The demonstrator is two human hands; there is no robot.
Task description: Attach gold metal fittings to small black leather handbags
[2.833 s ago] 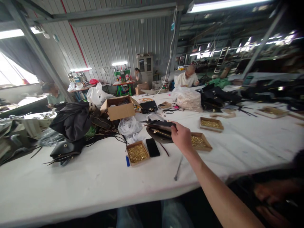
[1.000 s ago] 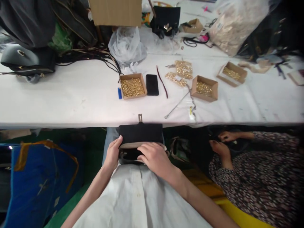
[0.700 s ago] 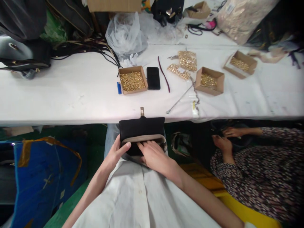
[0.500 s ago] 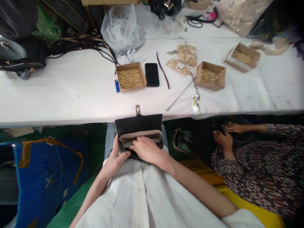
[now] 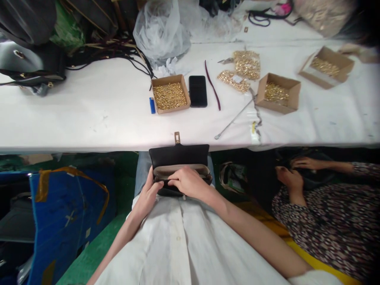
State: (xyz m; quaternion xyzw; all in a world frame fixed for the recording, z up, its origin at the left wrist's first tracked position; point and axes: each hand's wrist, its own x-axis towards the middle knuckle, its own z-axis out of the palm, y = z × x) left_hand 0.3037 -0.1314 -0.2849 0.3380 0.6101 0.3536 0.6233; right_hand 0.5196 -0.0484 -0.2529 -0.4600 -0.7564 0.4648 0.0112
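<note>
A small black handbag (image 5: 179, 155) rests on my lap at the table's front edge, its flap folded back and its beige-lined mouth facing up. A metal clasp plate (image 5: 177, 137) sticks up from the flap's edge. My left hand (image 5: 149, 190) grips the bag's left end, thumb on the front side and fingers along the outer side. At the mouth, my right hand (image 5: 192, 183) has its thumb and bent fingers closed on the front edge. Its fingertips are partly hidden inside the bag.
On the white table (image 5: 118, 126) are a cardboard box of gold-coloured fittings (image 5: 169, 97), a phone (image 5: 197, 91), a blue lighter (image 5: 152, 105), a metal rod (image 5: 234, 120) and more fitting boxes (image 5: 279, 93). A co-worker's hands (image 5: 292, 178) are at right; a blue bin (image 5: 71, 221) stands left.
My right hand's fingers have drawn back from across the bag's mouth and bent at its front edge. My left hand keeps its hold. The whole view has shifted slightly.
</note>
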